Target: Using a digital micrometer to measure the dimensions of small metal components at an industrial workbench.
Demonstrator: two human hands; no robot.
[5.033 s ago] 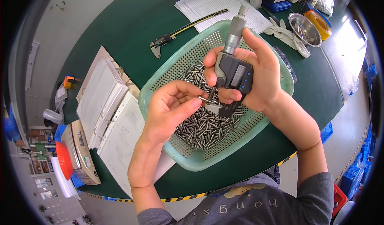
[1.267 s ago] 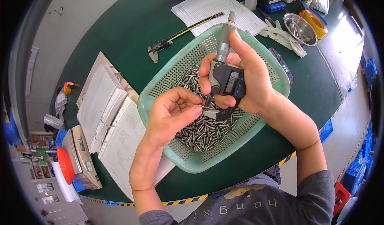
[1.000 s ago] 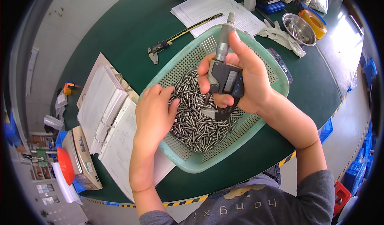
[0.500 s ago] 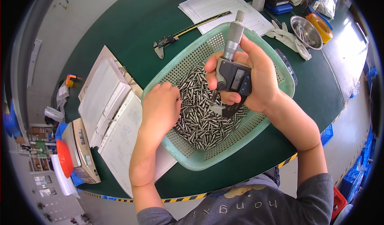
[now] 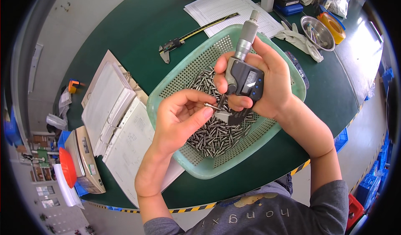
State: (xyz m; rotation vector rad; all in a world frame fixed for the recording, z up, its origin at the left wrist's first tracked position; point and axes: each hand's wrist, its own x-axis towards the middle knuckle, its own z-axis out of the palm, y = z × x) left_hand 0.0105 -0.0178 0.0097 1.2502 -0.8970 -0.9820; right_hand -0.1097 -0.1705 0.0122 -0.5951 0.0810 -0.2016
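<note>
- Pinching a small metal pin (image 5: 211,106) between thumb and forefinger, my left hand (image 5: 179,120) comes up from the lower centre of the frame, palm turned right.
- My right hand (image 5: 267,84) wraps a digital micrometer (image 5: 242,74), fingers clamped on its dark body.
- Its long axis runs near upright, thimble toward the top edge.
- The pin lies roughly level at centre frame, its tip at the micrometer's lower end, above the green basket (image 5: 200,168) of pins.
</note>
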